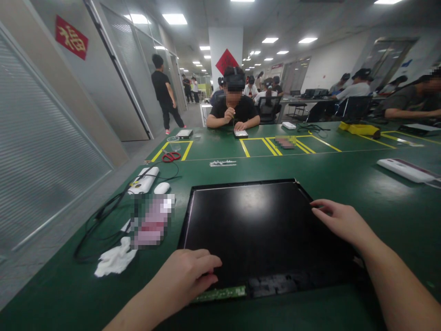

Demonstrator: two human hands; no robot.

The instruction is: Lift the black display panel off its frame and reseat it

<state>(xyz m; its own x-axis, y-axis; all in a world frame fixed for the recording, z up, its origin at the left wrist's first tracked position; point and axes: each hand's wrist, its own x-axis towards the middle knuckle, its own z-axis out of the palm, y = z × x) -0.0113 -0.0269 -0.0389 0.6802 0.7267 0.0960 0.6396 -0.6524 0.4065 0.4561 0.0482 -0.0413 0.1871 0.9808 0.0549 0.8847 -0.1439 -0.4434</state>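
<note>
A large flat black screen panel (251, 230) with a thin raised rim lies on the green table in front of me. Along its near edge runs a narrow green circuit board strip (223, 293). My left hand (189, 276) is over the panel's near left corner, its fingers bent and the thumb apart from them; I see nothing held in it. At the right edge of the panel, my right hand (344, 225) has its thumb and index fingertip close together on the rim. The undersides of both hands are hidden.
Left of the panel are a crumpled tissue (116, 258), a white mouse (161, 188), a white power strip (144, 180), black cables (99, 214) and red-handled scissors (171, 156). A white device (406, 170) lies at right. Across the table sits a person (232, 103) handling a small object.
</note>
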